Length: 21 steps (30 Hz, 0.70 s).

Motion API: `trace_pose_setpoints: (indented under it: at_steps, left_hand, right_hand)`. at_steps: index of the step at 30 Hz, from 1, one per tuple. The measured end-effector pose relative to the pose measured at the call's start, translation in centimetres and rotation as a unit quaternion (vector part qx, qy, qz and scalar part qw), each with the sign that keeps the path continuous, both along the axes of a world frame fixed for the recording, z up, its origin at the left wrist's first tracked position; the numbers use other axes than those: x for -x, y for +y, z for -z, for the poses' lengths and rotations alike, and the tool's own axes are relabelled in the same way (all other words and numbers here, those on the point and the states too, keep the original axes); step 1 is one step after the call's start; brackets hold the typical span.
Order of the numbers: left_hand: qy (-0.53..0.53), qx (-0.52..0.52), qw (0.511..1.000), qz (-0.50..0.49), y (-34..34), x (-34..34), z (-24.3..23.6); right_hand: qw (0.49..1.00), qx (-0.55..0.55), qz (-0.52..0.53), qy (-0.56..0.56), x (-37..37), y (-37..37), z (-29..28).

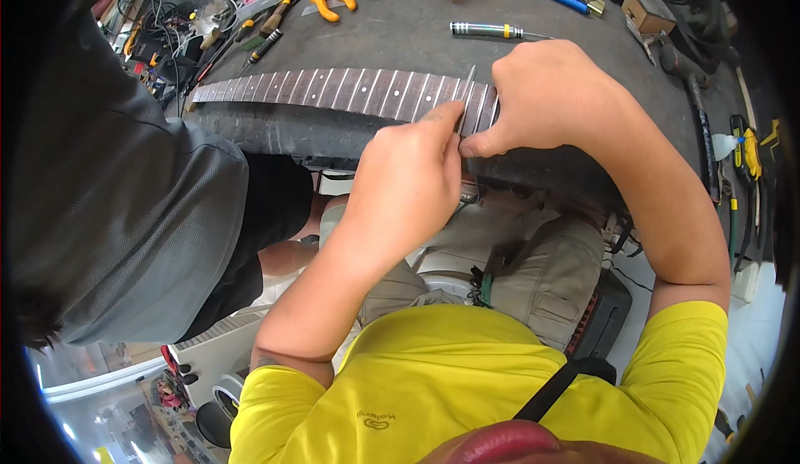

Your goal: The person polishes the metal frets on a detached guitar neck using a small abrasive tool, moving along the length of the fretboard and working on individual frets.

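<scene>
Head view: slim metal file (pixel 467 97) on ridged wooden fretboard (pixel 333 89)

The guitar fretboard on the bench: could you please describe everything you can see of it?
The fretboard is a long, dark brown wooden strip crossed by thin metal frets, with small pale dot inlays. It lies flat along the near edge of the dark workbench, tapering toward the left. At its right end the left hand and right hand press a thin metal strip against it.
</scene>
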<state>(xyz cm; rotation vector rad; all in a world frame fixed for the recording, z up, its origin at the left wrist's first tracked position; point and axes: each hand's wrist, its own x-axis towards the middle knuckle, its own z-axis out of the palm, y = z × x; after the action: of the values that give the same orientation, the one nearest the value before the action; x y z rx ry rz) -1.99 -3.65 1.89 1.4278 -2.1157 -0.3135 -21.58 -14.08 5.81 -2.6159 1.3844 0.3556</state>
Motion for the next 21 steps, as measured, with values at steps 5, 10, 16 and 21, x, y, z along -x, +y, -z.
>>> trace_pose_setpoints:
  at_steps: [5,10,16,21]
  left_hand:
    - [0.032,-0.050,0.998,-0.021,2.9,-1.3,0.1]
    - [-0.014,-0.011,1.000,0.001,-1.4,0.0,-0.2]
    - [0.027,-0.025,0.999,0.004,1.3,-1.0,0.1]
    - [0.039,-0.042,0.998,-0.009,-1.2,-0.1,-0.2]
  right_hand:
    - [1.000,0.007,0.004,0.016,-0.2,-0.1,0.3]
    - [1.000,0.003,0.000,0.008,-0.1,0.0,0.0]
    - [1.000,0.001,-0.007,0.007,-0.1,-0.1,0.5]
    - [1.000,0.012,-0.004,-0.002,0.3,0.1,0.4]
